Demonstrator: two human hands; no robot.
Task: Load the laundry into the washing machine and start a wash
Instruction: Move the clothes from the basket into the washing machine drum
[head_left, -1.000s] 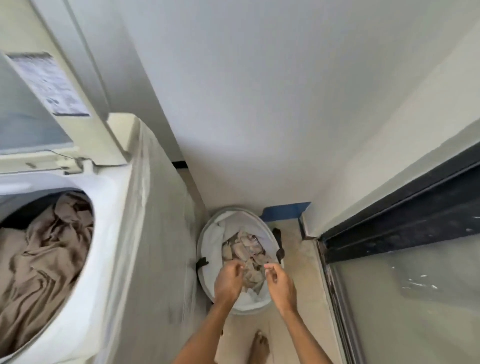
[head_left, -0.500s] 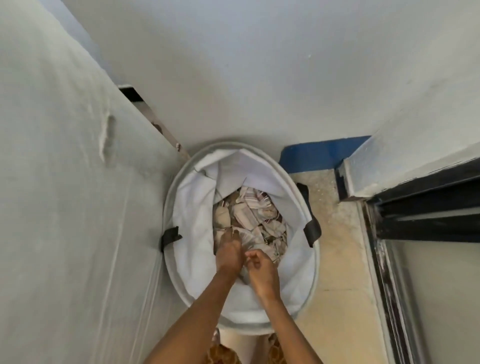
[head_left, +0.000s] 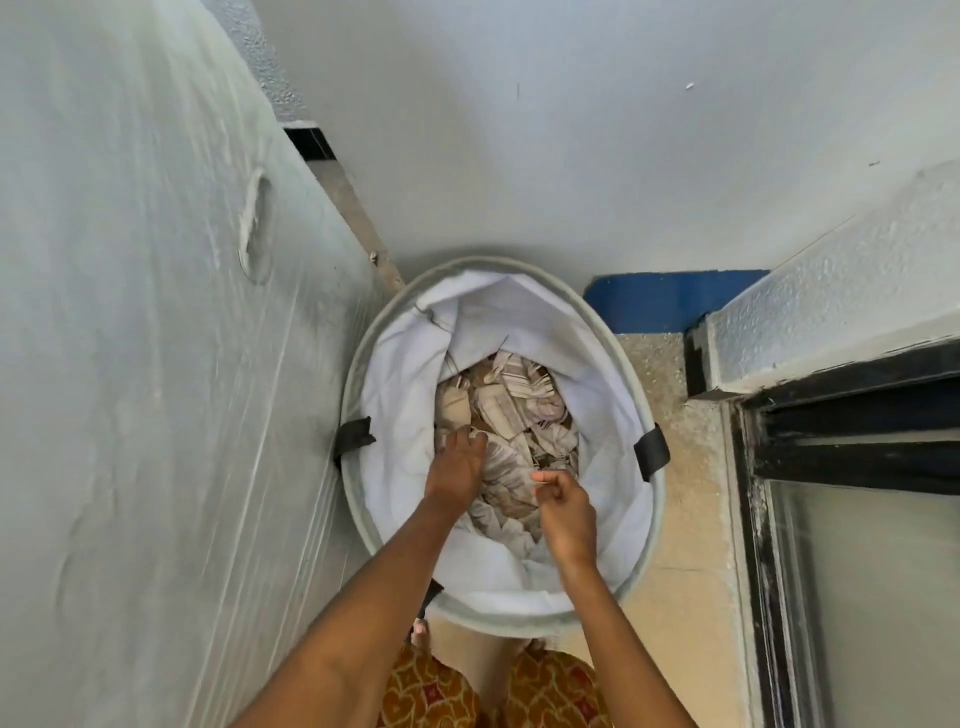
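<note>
Left grip: left hand (head_left: 457, 462) is lowered palm-down into the laundry basket (head_left: 655, 514), its fingers curled onto the striped laundry (head_left: 511, 415); whether cloth is actually pinched cannot be told, since the fingertips are hidden against the fabric.
Right grip: right hand (head_left: 563, 512) is held just right of the left hand and slightly nearer the body, thumb and forefinger pinched together above the cloth; nothing clearly gripped can be made out.
Laundry: a crumpled beige and white striped heap is seen directly under and beyond both hands, at the bottom of the basket.
Liner: a white fabric liner (head_left: 410, 364) is draped around the heap, folded over on the far and left sides of the hands.
Basket handles: a black strap (head_left: 353, 434) is placed left of the left hand and another black strap (head_left: 652, 447) right of the right hand, both at the rim.
Left of the grip: a pale covered panel (head_left: 156, 364) is pressed against the basket's left side; what it belongs to cannot be told.
Right of the grip: a dark door frame (head_left: 831, 426) is set well apart.
Beyond the grip: a white wall (head_left: 519, 156) with a blue strip (head_left: 670, 299) at floor level.
Below the grip: patterned orange clothing (head_left: 431, 691) is visible at the knees.
</note>
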